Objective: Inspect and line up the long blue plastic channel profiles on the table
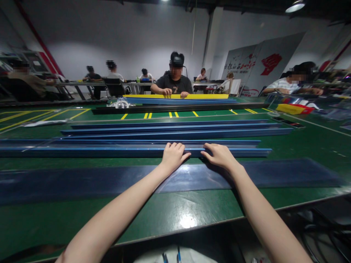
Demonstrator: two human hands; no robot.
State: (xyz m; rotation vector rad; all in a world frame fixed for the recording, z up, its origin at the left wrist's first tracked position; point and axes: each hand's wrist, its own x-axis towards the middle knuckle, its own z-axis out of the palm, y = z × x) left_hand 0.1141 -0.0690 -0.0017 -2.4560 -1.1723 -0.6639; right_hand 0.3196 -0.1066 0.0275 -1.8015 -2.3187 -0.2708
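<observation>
Both hands are on the nearest long blue plastic channel strip (233, 152), which lies crosswise on the green table (153, 215). The fingers of my left hand (173, 156) curl over its edge, with the thumb at the near side. A short way to the right, my right hand (219, 155) grips the same strip in a like way; its fingertips are partly hidden. Under my wrists, closer to me, a long clear bluish plastic strip (90, 182) lies flat.
Beyond lie more blue channel strips (175, 130), a long black strip (153, 108) and a phone (289, 122). A co-worker (175, 82) opposite holds a yellow strip (203, 96). Yellow and red pieces (294, 108) lie at the right. Other people sit farther back.
</observation>
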